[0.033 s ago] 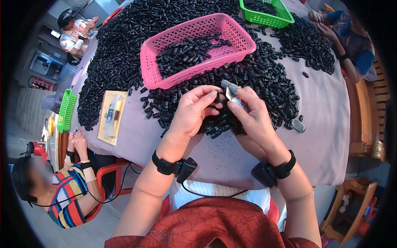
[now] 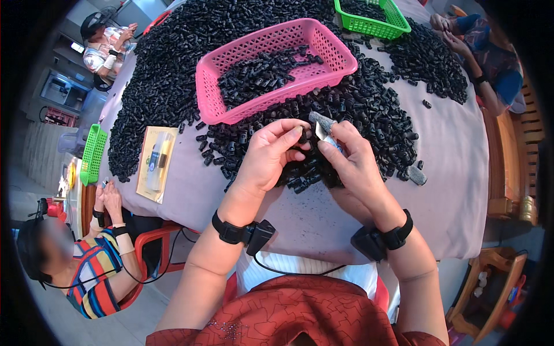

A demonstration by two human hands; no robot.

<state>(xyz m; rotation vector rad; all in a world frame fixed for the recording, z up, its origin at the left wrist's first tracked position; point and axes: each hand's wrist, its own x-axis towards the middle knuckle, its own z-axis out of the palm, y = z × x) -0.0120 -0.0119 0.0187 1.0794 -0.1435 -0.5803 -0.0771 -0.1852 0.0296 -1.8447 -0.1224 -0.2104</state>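
My left hand (image 2: 270,151) is closed, pinching a small black cylindrical plastic piece (image 2: 302,136) between thumb and fingertips. Just to its right, my right hand (image 2: 351,158) grips a small knife-like tool with a pale flat blade (image 2: 321,131) and a bit of blue by the thumb; its far end is hidden. A grey speckled sleeve-like piece (image 2: 321,120) sits at the right fingertips; whether it is worn or held I cannot tell. The blade is close to the black piece, and I cannot tell if they touch. Loose black pieces (image 2: 306,180) lie beneath both hands.
Beyond my hands, a pink basket (image 2: 277,98) holds more black pieces, amid a wide heap (image 2: 167,75). Another grey speckled piece (image 2: 416,175) lies right. A packaged item on card (image 2: 156,164) is left. Green baskets (image 2: 375,26) stand farther off. Other people sit around the table (image 2: 444,219).
My right hand and the blade have shifted very slightly to the right, away from the left fingertips. Both grips stay the same.
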